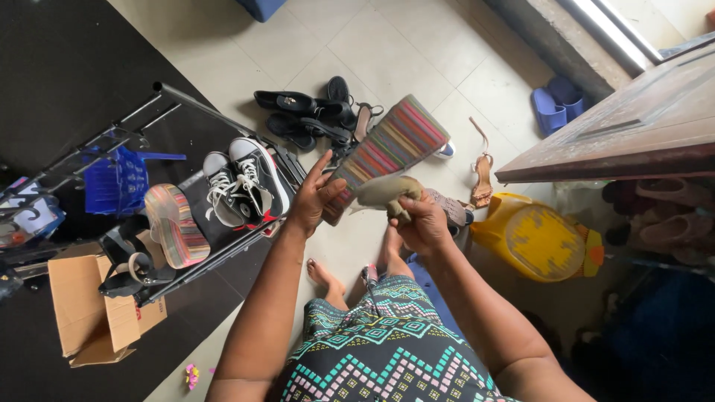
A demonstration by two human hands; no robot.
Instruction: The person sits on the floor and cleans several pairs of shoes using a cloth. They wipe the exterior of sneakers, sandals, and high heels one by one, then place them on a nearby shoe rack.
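My left hand (pixel 313 199) grips the heel end of a striped, multicoloured wedge shoe (pixel 391 147), holding it sole-up in front of me. My right hand (pixel 422 221) is closed on a crumpled olive-brown cloth (pixel 383 192) that touches the lower side of the shoe. A matching striped wedge shoe (pixel 176 227) lies on the black metal shoe rack (pixel 167 97) to my left, next to a pair of black-and-white sneakers (pixel 242 181).
Black sandals and flats (pixel 305 115) lie on the tiled floor ahead. A tan sandal (pixel 482 179), blue slippers (pixel 555 104) and a yellow plastic container (pixel 532 238) are to the right, below a wooden door (pixel 640 123). A cardboard box (pixel 93 313) stands lower left.
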